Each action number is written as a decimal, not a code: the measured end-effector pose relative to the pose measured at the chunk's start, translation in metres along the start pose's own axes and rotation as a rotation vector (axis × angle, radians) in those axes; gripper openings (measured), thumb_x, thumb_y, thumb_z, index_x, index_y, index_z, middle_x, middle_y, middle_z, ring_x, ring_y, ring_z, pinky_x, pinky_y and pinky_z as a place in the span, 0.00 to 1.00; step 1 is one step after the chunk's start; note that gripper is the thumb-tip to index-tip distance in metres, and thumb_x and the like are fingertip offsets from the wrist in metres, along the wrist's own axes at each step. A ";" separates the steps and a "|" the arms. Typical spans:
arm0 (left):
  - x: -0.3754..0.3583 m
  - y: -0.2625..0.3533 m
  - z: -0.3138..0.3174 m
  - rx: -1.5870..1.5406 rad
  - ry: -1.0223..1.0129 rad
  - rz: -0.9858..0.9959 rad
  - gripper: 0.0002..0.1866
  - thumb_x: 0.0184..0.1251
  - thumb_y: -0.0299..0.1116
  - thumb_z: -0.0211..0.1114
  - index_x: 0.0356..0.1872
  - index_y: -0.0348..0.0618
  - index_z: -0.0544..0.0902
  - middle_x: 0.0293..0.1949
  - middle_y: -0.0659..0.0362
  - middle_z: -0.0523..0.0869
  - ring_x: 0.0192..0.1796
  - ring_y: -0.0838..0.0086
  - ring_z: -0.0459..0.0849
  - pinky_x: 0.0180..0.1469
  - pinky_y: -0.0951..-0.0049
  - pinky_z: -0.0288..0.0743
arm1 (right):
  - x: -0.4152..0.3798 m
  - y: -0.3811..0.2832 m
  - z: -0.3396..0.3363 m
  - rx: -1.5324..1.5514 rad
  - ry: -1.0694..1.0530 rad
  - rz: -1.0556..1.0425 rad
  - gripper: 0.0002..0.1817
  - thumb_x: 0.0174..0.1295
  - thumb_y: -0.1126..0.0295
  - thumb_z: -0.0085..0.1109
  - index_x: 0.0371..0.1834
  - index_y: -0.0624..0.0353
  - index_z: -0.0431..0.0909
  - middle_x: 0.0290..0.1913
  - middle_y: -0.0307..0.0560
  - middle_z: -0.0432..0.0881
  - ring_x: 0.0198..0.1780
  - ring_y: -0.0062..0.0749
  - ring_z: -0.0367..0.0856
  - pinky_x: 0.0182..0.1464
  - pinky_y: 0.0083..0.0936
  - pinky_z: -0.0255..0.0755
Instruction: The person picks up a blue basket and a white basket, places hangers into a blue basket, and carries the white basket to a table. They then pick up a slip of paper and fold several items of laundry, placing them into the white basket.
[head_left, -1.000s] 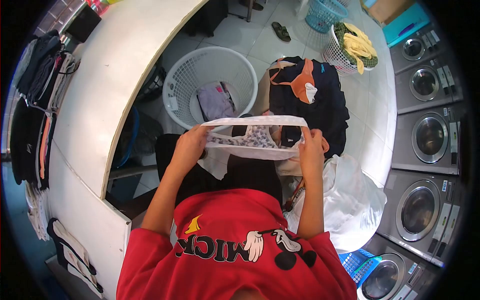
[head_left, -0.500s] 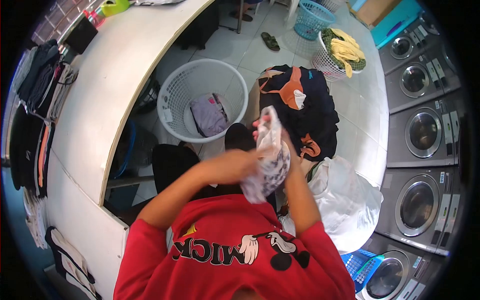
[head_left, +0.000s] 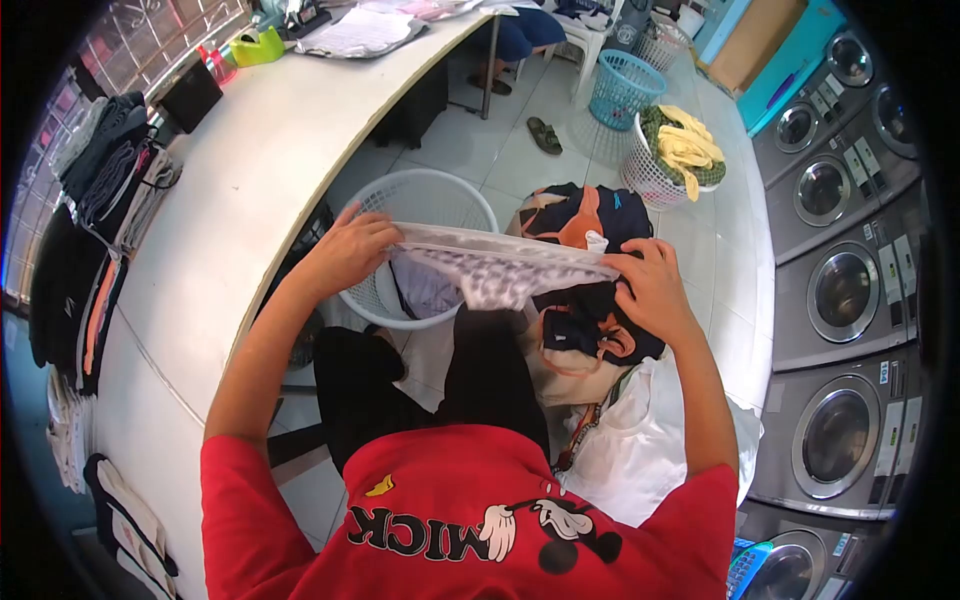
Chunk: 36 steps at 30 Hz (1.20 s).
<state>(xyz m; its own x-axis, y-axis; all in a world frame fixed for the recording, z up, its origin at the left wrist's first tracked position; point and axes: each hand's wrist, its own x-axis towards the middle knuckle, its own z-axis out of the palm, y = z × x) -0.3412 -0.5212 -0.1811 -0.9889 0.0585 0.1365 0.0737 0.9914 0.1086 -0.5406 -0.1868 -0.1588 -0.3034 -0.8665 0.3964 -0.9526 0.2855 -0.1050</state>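
Observation:
A pair of white underpants (head_left: 500, 275) with a grey spotted print hangs stretched sideways in front of me. My left hand (head_left: 352, 250) pinches one end of its waistband, and my right hand (head_left: 652, 288) grips the other end. Behind the underpants is a white laundry basket (head_left: 465, 190), with a lilac folded garment (head_left: 428, 288) inside it. Beyond my right hand, dark clothes (head_left: 625, 215) and an orange bra (head_left: 583, 222) are heaped on a bag. Below that hand lies a white plastic bag (head_left: 640, 430).
On the left runs a long white counter (head_left: 200, 260) with stacked folded clothes (head_left: 110, 190). Front-loading washing machines (head_left: 843, 290) line the right side. A basket with yellow cloth (head_left: 690, 145) and a blue basket (head_left: 628, 85) stand ahead. A seated person's leg (head_left: 520, 40) shows behind the counter.
The underpants, bunched between my hands before, are now spread wide by the waistband. My hands have moved apart to left and right, and the camera view has tilted up slightly.

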 end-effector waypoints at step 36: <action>0.024 0.019 0.012 -0.698 0.478 -0.320 0.05 0.47 0.22 0.63 0.28 0.36 0.78 0.37 0.59 0.77 0.30 0.77 0.75 0.31 0.82 0.68 | 0.009 0.023 0.047 0.874 0.224 0.520 0.05 0.48 0.78 0.56 0.29 0.66 0.77 0.33 0.39 0.75 0.33 0.18 0.71 0.35 0.14 0.65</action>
<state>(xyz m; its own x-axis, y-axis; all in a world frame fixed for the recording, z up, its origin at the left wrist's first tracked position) -0.3650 -0.4992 -0.1875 -0.8282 -0.4171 0.3744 0.0196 0.6461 0.7630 -0.5659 -0.2074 -0.2008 -0.7549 -0.6004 0.2638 -0.4168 0.1287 -0.8998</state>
